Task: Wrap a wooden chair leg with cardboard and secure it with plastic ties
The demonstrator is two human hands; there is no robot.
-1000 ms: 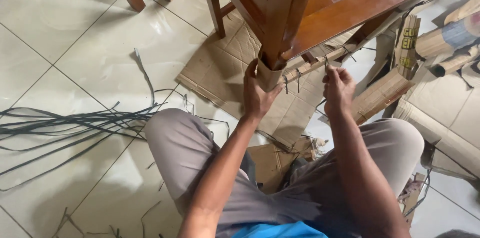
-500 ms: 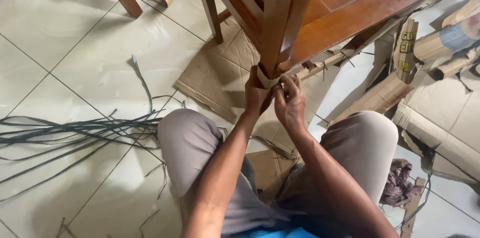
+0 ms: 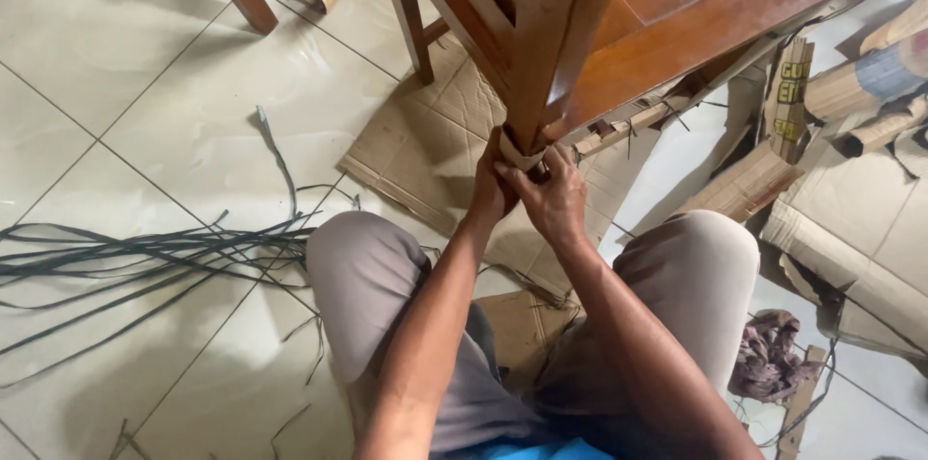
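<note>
Slightly further around the brown cardboard strip (image 3: 522, 153) the right hand (image 3: 553, 197) is being slid; both it and the left hand (image 3: 488, 191) are being kept clamped on that strip, directly beneath the upright wooden chair leg (image 3: 537, 44).

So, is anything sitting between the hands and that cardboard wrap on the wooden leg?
Nothing visible. The left hand and right hand both already press the cardboard wrap against the foot of the wooden leg.

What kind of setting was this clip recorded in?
Probably an indoor furniture packing spot, perhaps a workshop or home floor. It has pale floor tiles, wooden furniture with a leg being wrapped in cardboard, loose dark straps, and cardboard rolls.
</note>
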